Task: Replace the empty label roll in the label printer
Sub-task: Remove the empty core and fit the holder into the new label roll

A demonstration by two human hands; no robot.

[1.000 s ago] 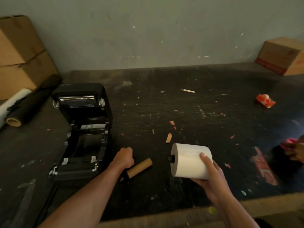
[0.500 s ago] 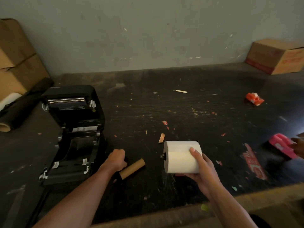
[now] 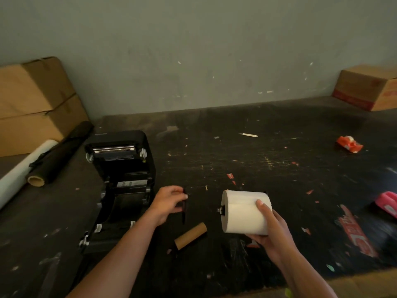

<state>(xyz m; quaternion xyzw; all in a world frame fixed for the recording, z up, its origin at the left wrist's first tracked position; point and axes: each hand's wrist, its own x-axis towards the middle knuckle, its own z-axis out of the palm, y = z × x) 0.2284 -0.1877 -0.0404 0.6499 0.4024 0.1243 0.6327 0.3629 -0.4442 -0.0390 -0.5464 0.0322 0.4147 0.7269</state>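
The black label printer stands at the left with its lid swung up and its roll bay bare. My right hand holds a full white label roll on its side above the table, with a black spindle end sticking out of its left face. My left hand is raised between printer and roll, fingers pinching a small flat black plastic part. The empty brown cardboard core lies loose on the table below my left hand.
Stacked cardboard boxes and two long film rolls sit at the far left. Another box is at the back right. A red tape dispenser and a pink object lie at the right. Paper scraps litter the dark table.
My left hand let go of the cardboard core, which now lies on the table, and rose holding a black plastic part. The white roll stays in my right hand.
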